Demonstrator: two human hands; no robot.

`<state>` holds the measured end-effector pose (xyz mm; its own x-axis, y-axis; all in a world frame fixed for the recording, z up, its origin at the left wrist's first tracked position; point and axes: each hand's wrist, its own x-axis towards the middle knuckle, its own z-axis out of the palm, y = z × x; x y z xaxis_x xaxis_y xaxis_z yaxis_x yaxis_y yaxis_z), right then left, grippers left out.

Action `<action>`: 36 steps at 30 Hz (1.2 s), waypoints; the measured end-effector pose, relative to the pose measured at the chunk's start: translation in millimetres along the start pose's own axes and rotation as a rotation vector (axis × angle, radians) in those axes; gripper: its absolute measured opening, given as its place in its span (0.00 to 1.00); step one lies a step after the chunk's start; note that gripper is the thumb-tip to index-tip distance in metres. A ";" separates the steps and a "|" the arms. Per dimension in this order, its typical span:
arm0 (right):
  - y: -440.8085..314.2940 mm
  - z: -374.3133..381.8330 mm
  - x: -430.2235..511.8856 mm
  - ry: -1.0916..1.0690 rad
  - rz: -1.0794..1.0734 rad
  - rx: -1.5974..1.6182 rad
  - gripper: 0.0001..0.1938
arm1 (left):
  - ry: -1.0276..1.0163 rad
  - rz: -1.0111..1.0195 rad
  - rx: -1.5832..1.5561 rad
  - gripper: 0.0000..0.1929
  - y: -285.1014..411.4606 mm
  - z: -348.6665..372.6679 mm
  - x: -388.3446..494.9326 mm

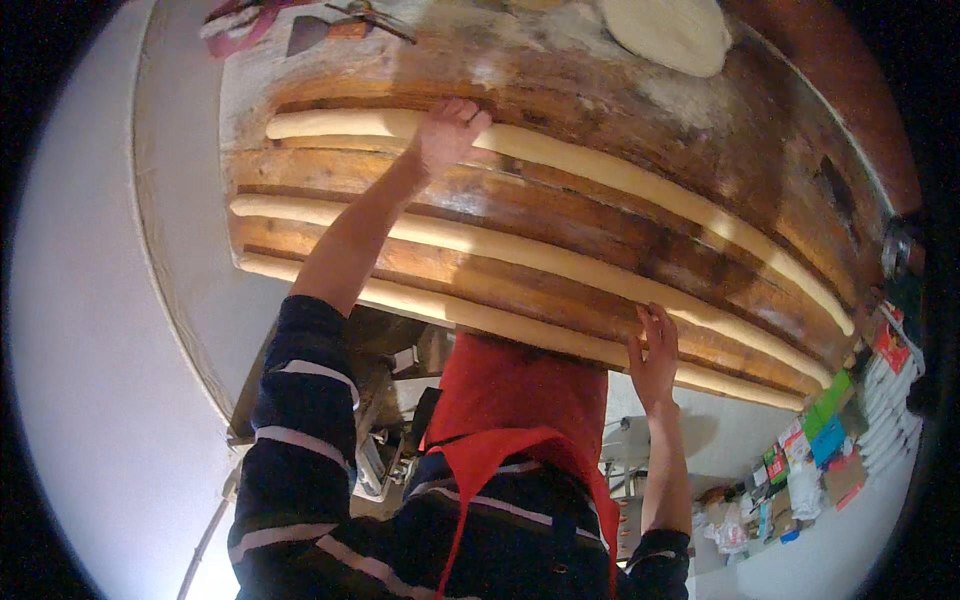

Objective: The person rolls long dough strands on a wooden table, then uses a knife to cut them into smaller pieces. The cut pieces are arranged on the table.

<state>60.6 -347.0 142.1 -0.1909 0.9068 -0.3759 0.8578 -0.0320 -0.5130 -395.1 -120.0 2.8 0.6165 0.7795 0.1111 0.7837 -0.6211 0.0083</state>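
Three long ropes of dough lie side by side across a wooden work table. My left hand rests on the far dough rope, its fingers bent over the rope's upper side. The middle dough rope runs beneath my left forearm. At the table's near edge lies the near dough rope. My right hand is over this near rope, fingers slightly spread, with the fingertips close to the middle rope; whether it presses on the dough I cannot tell.
A round, pale flat piece, perhaps dough, lies at the table's far side. A scraper and other small tools lie at the far left beside a pink item. Flour dusts the wooden table. Colourful packages stand beyond the right end.
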 end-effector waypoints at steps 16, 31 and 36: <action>-29.4 13.2 65.4 -0.022 -0.036 0.097 0.25 | -0.301 -0.097 -0.052 0.36 -89.8 -18.3 -68.2; -75.4 61.7 243.7 0.084 -0.214 -0.405 0.33 | -0.060 0.045 -0.110 0.33 -23.0 -13.4 -18.8; -68.9 64.6 246.8 0.029 -0.217 -0.392 0.33 | -0.036 0.049 -0.071 0.30 7.2 -7.3 10.8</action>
<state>-76.5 -148.2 34.7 -0.3778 0.8866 -0.2669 0.9164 0.3169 -0.2445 -383.4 -116.6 11.3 0.6570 0.7499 0.0773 0.7462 -0.6615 0.0746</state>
